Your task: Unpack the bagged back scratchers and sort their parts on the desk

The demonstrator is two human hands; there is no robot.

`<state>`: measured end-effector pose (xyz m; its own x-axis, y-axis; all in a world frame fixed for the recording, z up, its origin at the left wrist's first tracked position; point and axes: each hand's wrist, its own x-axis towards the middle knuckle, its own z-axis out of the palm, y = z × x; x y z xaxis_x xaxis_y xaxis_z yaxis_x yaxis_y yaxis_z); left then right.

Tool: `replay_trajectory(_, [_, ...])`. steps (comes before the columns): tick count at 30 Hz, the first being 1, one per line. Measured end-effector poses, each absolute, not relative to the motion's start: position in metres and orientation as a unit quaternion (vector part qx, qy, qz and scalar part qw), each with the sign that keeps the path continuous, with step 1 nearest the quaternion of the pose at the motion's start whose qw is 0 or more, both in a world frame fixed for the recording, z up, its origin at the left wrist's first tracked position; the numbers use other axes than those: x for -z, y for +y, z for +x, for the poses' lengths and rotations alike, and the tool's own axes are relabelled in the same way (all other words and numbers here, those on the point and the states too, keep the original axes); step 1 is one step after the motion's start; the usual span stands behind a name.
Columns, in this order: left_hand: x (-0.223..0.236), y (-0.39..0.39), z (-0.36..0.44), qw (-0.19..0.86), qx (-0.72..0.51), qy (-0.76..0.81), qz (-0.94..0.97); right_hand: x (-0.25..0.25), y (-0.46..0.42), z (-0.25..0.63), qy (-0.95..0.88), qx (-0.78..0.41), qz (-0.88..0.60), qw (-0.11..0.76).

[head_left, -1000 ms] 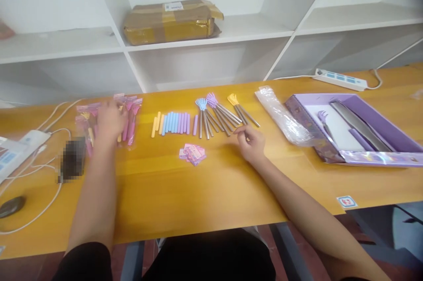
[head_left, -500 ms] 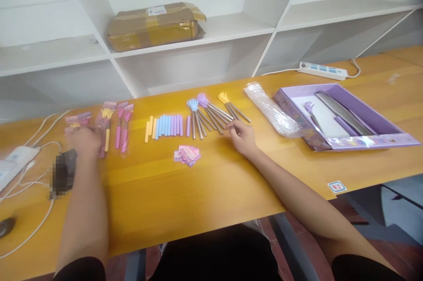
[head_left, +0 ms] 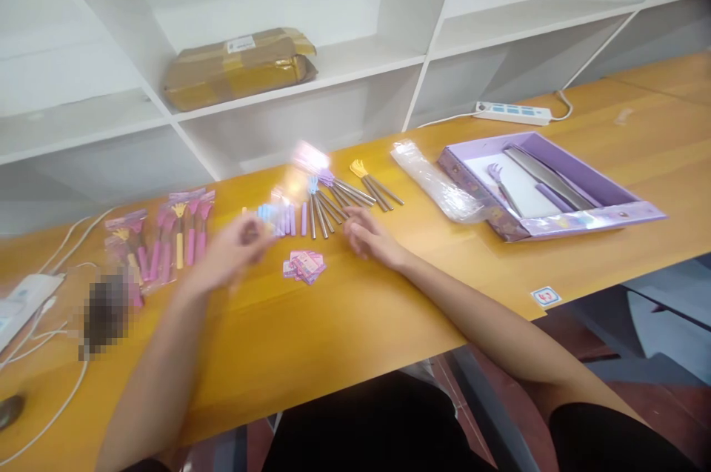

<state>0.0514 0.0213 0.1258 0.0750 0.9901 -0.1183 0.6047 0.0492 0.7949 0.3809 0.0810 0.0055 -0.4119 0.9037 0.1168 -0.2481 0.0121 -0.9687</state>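
Observation:
My left hand (head_left: 241,248) is closed on a back scratcher in a clear bag (head_left: 297,179); a yellow patch and a pink top show through the blur. It hovers over a row of short blue and purple handles (head_left: 282,218). My right hand (head_left: 373,237) rests on the table with loosely bent fingers, nothing visible in them. Just beyond it fan out metal-rod scratchers with blue hand-shaped heads (head_left: 321,209), purple heads (head_left: 327,178) and yellow heads (head_left: 358,168). A small pile of pink cards (head_left: 304,266) lies between my hands.
Bagged scratchers (head_left: 167,238) lie at the left, near a blurred dark object (head_left: 105,309), white cables and a power strip (head_left: 27,298). On the right are a clear plastic bag bundle (head_left: 436,183) and an open purple box (head_left: 603,211). A taped parcel (head_left: 238,70) sits on the shelf.
My left hand has moved right from the bagged scratchers and lifted one of them. My right hand stays by the metal rods. The whole view has shifted a little.

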Motion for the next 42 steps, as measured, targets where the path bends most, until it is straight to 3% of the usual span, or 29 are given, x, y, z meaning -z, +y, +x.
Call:
replay_trajectory(4, [-0.071, -0.013, 0.126, 0.552, -0.219, 0.493, 0.636, -0.017, 0.073, 0.373, -0.441, -0.693, -0.285, 0.494])
replay_trajectory(8, [-0.04, -0.029, 0.122, 0.631, -0.243, 0.455, 0.579, -0.025, 0.074, 0.378, -0.414, -0.688, -0.296, 0.517])
replay_trajectory(14, [-0.032, -0.031, 0.111, 0.747, -0.269, 0.415, 0.445, -0.015, 0.065, 0.373, -0.518, -0.674, -0.277, 0.448])
replay_trajectory(17, [-0.024, -0.031, 0.116, 0.754, -0.291, 0.413, 0.42, -0.005, 0.055, 0.363, -0.598, -0.609, -0.292, 0.432])
replay_trajectory(22, [-0.01, -0.039, 0.123, 0.771, -0.266, 0.39, 0.427, 0.01, 0.046, 0.353, -0.732, -0.393, -0.353, 0.43])
replay_trajectory(37, [-0.006, -0.047, 0.118, 0.808, -0.206, 0.361, 0.417, 0.011, 0.037, 0.357, -0.829, -0.171, -0.35, 0.402])
replay_trajectory(42, [-0.005, -0.047, 0.116, 0.812, -0.201, 0.348, 0.423, -0.001, 0.039, 0.359, -0.821, -0.209, -0.327, 0.418])
